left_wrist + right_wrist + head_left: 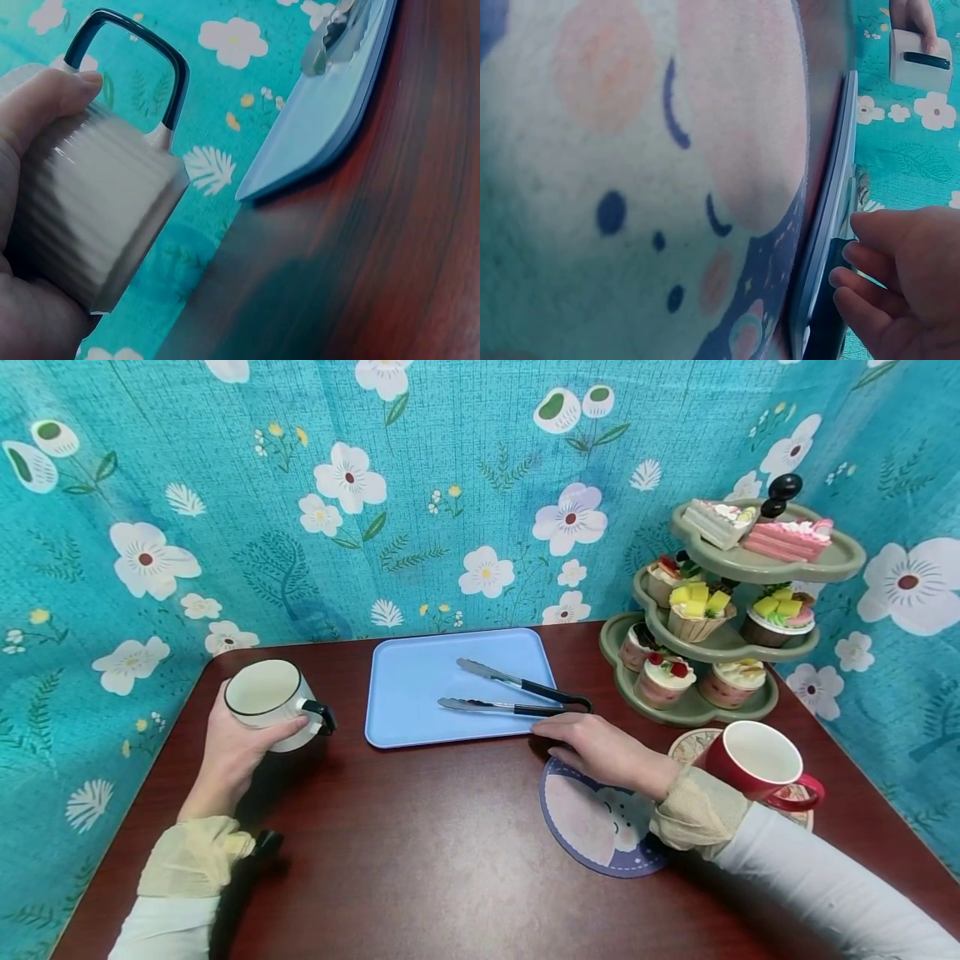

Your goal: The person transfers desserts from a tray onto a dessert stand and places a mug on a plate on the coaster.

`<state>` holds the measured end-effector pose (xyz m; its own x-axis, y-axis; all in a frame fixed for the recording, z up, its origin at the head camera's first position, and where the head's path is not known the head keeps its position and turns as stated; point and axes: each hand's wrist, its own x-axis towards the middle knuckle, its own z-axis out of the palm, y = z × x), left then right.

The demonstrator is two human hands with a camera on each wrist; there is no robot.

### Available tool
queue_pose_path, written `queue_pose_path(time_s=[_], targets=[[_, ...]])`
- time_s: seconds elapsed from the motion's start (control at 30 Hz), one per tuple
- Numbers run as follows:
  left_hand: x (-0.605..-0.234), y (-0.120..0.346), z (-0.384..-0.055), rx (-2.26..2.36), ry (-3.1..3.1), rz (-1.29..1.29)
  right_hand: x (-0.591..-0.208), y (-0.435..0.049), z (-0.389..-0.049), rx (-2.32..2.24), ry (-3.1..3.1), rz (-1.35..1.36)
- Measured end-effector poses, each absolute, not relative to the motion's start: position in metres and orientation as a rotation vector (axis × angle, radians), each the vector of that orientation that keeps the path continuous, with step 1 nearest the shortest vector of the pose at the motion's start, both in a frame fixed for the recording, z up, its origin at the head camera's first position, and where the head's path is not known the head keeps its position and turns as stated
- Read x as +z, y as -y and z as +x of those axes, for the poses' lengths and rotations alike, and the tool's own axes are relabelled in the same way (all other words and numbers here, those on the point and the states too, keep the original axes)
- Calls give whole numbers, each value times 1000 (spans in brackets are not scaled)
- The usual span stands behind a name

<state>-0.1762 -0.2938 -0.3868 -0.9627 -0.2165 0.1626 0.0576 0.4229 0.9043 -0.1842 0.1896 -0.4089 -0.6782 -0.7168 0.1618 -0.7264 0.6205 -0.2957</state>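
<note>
My left hand [227, 750] grips a white mug [264, 687] with a black rim and black handle, the thumb lying across its side near the handle. The left wrist view shows the mug's ribbed wall [97, 202] tilted, off the table. On a light blue tray [416, 681] lie metal tongs [546, 692] with black grips, their two arms spread. My right hand [600, 750] is by the tray's near right corner, beside the lower grip. In the right wrist view its fingers [866, 262] are loosely bent next to the black grip; whether they touch it, I cannot tell.
A round purple mat [577, 827] with a cartoon face lies under my right forearm. To its right, a red mug [757, 756] stands on a patterned saucer [688, 745]. Behind rises a three-tier green stand [843, 556] with cakes and cupcakes. A floral cloth [450, 485] hangs along the table's back.
</note>
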Motion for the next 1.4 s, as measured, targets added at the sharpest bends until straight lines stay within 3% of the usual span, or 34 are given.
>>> queue_pose_path(time_s=[0.33, 1.4], targets=[[-377, 268, -177, -1577, 2475, 28, -399, -185, -182, 586, 2758, 1189], [-375, 154, -188, -1924, 2402, -375, -368, -141, -163, 1790, 2565, 886]])
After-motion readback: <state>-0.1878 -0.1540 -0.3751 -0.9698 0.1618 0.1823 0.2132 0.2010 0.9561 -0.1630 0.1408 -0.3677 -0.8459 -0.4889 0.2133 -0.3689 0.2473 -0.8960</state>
